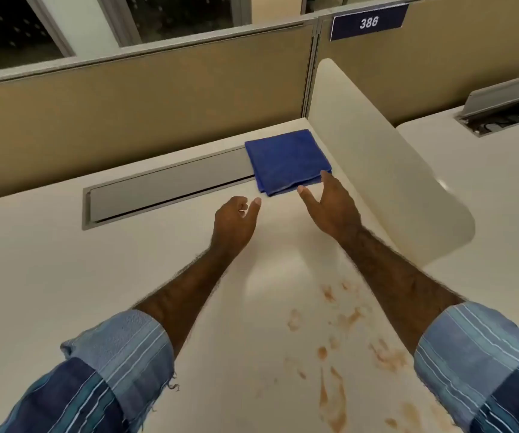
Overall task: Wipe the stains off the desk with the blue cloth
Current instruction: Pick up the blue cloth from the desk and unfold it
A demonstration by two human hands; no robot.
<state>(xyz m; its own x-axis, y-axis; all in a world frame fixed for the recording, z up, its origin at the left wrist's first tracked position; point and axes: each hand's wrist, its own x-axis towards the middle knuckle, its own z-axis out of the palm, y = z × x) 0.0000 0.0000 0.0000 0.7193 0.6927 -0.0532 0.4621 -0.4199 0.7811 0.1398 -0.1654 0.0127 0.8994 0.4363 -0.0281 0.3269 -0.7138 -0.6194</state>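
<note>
A folded blue cloth (286, 159) lies flat at the far right corner of the white desk (64, 260), partly over the end of a grey cable flap. Brown-orange stains (333, 348) are smeared across the desk's near right part, between my forearms. My right hand (330, 204) hovers just in front of the cloth's near edge, fingers spread, fingertips at the cloth's hem and holding nothing. My left hand (234, 223) is a little to the left of the cloth, loosely curled with thumb out, empty.
A grey cable flap (164, 189) runs along the back of the desk. A curved white divider (376, 157) stands on the right, close to my right arm. Tan partition walls (127, 98) close off the back. A neighbouring desk (486, 170) with an open cable hatch lies beyond the divider.
</note>
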